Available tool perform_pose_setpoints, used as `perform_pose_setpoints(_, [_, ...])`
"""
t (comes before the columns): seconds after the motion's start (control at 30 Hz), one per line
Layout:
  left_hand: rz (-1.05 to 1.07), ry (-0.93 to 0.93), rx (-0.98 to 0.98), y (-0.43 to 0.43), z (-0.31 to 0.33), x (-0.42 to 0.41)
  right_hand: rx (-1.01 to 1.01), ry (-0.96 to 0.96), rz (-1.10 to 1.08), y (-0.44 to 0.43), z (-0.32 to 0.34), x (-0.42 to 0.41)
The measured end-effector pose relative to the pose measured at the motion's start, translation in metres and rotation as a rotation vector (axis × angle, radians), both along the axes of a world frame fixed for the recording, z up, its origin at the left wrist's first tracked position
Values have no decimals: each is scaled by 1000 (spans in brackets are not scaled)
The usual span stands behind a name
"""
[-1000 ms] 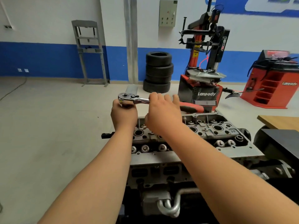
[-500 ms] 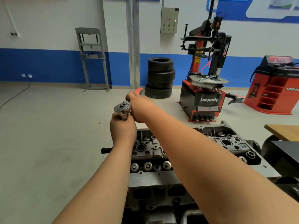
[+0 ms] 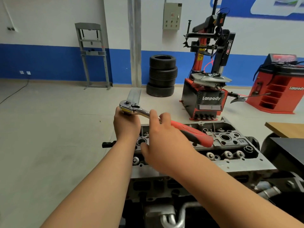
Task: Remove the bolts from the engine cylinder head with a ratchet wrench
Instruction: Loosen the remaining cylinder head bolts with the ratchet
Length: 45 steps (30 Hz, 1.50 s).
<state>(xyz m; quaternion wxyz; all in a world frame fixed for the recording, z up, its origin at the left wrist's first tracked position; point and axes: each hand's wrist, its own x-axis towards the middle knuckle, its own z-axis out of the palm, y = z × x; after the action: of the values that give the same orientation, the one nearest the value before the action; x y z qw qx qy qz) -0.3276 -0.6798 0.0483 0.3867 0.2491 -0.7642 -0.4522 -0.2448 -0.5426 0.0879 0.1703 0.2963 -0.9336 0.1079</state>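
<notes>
Blue-and-white workshop walls framed a stack of tyres (image 3: 162, 76), a Lanpody tyre changer (image 3: 209, 89) and a red wheel balancer (image 3: 278, 89) as you worked at the engine's cylinder head (image 3: 227, 146), which sat low in the foreground with its valve springs (image 3: 228, 153) exposed.

Your left hand (image 3: 126, 125) was clenched beneath the chrome head of the ratchet wrench (image 3: 190, 134), grasping it from below above the left end of the cylinder head. Whatever socket or extension hung under it was hidden by your fist. The red handle angled down to your right across the casting.

Your right hand (image 3: 164, 145), slightly blurred, lay over the chrome shank with its fingers (image 3: 153, 113) fairly straight and the thumb (image 3: 144, 148) hanging loose. It looked released rather than clasped.

No freed bolts lay anywhere in view, and you could not tell from the head-camera view how many were already out. Judging by the wrench's position, you were partway through one bolt at the left end, with the rest of the head apparently left to do.
</notes>
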Motion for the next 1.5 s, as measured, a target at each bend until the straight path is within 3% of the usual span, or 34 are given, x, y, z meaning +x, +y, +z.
perform_pose_setpoints(0.17, [8,-8,40,0,1,4,-52,2,-76,-3,2,-10])
perform_pose_setpoints(0.43, [-81,65,245,-1,-3,5,-153,-45,-131,-36,13,-116])
perform_pose_setpoints(0.5, [-90,75,292,-2,-3,4,-127,-108,-110,-58,19,-136])
perform_pose_setpoints(0.63, [-81,99,340,-4,-1,2,148,-250,-27,-101,32,-155])
perform_pose_setpoints(0.67, [-72,106,343,-4,-1,1,117,-284,10,-104,32,-155])
perform_pose_setpoints(0.8, [-87,115,327,-3,1,2,-133,-316,54,-88,23,-144])
perform_pose_setpoints(1.03, [-71,87,201,2,3,2,-70,-81,-143,-25,-2,-78])
perform_pose_setpoints(1.23, [-36,-4,-29,-2,2,0,-31,-106,172,6,-13,13])
perform_pose_setpoints(1.37, [-12,-50,-74,-4,2,0,-127,-98,122,-2,-6,-5])
perform_pose_setpoints(1.5, [-12,-12,103,-2,1,1,-147,-125,-8,-16,6,-70])
